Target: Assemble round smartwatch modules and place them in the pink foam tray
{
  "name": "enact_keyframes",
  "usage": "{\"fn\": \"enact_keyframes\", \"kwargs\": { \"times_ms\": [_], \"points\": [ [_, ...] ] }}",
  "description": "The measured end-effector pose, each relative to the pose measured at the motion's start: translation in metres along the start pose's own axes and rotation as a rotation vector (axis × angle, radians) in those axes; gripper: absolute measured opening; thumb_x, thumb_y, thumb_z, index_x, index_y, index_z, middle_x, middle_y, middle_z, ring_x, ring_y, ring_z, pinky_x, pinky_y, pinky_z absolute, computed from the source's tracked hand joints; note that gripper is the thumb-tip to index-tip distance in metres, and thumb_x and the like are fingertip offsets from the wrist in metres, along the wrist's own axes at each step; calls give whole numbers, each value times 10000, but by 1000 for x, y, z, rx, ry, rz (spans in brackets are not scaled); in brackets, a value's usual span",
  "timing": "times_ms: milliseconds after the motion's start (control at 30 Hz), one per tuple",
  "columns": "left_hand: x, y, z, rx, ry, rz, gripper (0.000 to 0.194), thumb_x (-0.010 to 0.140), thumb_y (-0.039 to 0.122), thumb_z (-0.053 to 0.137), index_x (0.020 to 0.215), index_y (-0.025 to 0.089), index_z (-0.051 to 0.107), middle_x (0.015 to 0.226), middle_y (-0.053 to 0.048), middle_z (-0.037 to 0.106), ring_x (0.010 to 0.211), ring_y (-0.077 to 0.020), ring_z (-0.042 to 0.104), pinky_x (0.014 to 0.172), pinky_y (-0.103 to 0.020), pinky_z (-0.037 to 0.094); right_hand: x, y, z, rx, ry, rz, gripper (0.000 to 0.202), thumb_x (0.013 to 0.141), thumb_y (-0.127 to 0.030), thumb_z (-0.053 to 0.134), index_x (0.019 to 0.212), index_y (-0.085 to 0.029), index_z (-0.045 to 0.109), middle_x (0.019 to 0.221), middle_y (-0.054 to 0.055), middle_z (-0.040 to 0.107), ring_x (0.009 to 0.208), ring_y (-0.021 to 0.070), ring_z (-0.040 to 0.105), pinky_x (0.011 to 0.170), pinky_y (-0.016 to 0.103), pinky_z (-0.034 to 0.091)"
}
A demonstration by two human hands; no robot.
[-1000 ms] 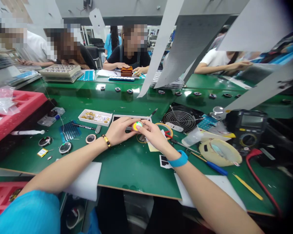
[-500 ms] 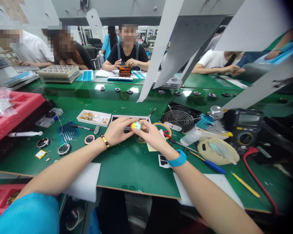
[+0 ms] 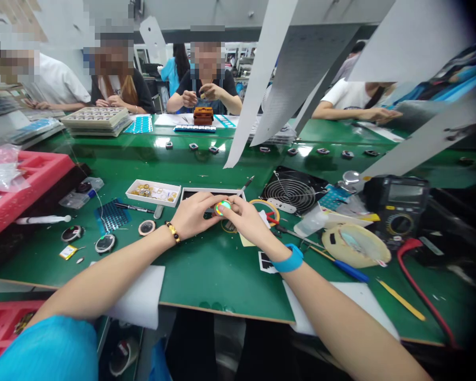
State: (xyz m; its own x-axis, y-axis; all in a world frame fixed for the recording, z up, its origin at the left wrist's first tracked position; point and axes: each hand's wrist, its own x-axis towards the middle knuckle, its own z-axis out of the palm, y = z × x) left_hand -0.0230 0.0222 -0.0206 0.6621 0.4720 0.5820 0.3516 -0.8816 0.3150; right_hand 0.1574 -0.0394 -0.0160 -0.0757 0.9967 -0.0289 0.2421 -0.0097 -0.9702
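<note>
Between my two hands is a small round watch module with a lit, colourful screen (image 3: 222, 208), held up above the green bench. My left hand (image 3: 193, 214) grips it from the left with thumb and fingers. From the other side, my right hand (image 3: 244, 214) pinches its edge, the thumb at the lit face. Just behind the hands lies a white tray with a dark inside (image 3: 212, 191), partly covered by them. A white box of small gold rings (image 3: 154, 192) is to the left. Loose round watch parts (image 3: 105, 243) and a small battery (image 3: 68, 252) lie farther left.
A fan (image 3: 295, 191), a tape roll (image 3: 353, 246), a blue-handled screwdriver (image 3: 351, 271) and a multimeter (image 3: 399, 206) crowd the right side. A red tray (image 3: 35, 174) stands at left. Watch units (image 3: 265, 150) line the conveyor; co-workers sit beyond. Paper strips (image 3: 262, 79) hang overhead.
The lit screen's picture has changed from mostly yellow and pale green to a multicoloured pattern. My hands stay nearly in place around it. Units on the line have shifted slightly right.
</note>
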Motion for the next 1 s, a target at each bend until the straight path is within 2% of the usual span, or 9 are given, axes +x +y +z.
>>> {"fn": "enact_keyframes", "kwargs": {
  "times_ms": [233, 333, 500, 600, 833, 1000],
  "points": [
    [0, -1, 1, 2, 13, 19, 403, 910, 327, 670, 1289, 204, 608, 1052, -53, 684, 950, -180, 635, 842, -318, 531, 1, -2, 1, -13, 34, 32, 698, 774, -713, 597, 1110, -103, 563, 742, 11, 526, 662, -13, 410, 645, 89, 375],
    [0, -1, 1, 2, 12, 21, 399, 913, 336, 666, 1284, 202, 608, 1052, -57, 683, 949, -181, 635, 844, -323, 532, 0, -3, 1, -22, 43, 33, 676, 765, -701, 614, 1059, -95, 562, 696, -1, 485, 637, -21, 383, 634, 84, 366],
    [1, -1, 0, 1, 1, 14, 384, 906, 271, 653, 1283, 208, 612, 1031, -55, 682, 950, -185, 639, 846, -325, 530, 0, 0, 0, -36, 0, 13, 604, 816, -617, 600, 1151, -119, 531, 865, 28, 591, 701, -11, 469, 704, 102, 438],
    [1, -2, 0, -7, 1, 11, 402, 886, 220, 653, 1285, 206, 611, 1032, -46, 680, 957, -184, 639, 862, -326, 530, 1, 3, 0, -54, -27, 12, 579, 835, -580, 594, 1202, -140, 511, 906, 35, 606, 725, 0, 512, 744, 123, 477],
    [1, -4, -1, 7, 0, 12, 408, 892, 243, 657, 1295, 210, 605, 1060, -49, 686, 984, -186, 645, 881, -328, 528, 1, 0, -1, -38, -35, 14, 573, 824, -554, 622, 1204, -140, 511, 1071, 56, 628, 915, 53, 624, 777, 125, 503],
    [0, -8, -2, 22, 10, -1, 407, 906, 318, 667, 1295, 212, 607, 1110, -56, 692, 996, -189, 649, 886, -334, 529, 1, -3, -7, 70, -107, 14, 607, 837, -498, 626, 1319, -151, 507, 1243, 78, 589, 1100, 79, 634, 973, 167, 529]
  ]
}}
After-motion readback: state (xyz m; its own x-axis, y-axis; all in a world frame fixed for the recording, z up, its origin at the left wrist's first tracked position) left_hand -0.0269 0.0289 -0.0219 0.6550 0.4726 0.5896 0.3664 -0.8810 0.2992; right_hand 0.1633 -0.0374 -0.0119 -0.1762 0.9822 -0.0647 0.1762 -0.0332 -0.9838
